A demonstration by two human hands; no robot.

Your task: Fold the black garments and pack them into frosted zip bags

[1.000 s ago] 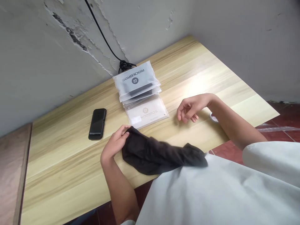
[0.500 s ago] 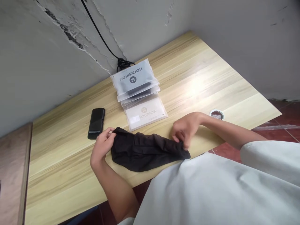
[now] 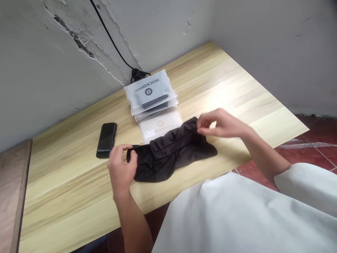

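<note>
A folded piece of soft, blackish-brown fabric [image 3: 171, 154] lies mid-frame on a pale wooden table [image 3: 237, 88], overlapping a white Rockbros packet [image 3: 159, 126]. The left hand [image 3: 121, 165] curls over the fabric's left end, the right hand [image 3: 221, 123] bends at its upper fold; whether either grips it, I can't tell. A black smartphone [image 3: 106, 140] lies just left; translucent Rockbros bags [image 3: 149, 95] stack upper centre.
</note>
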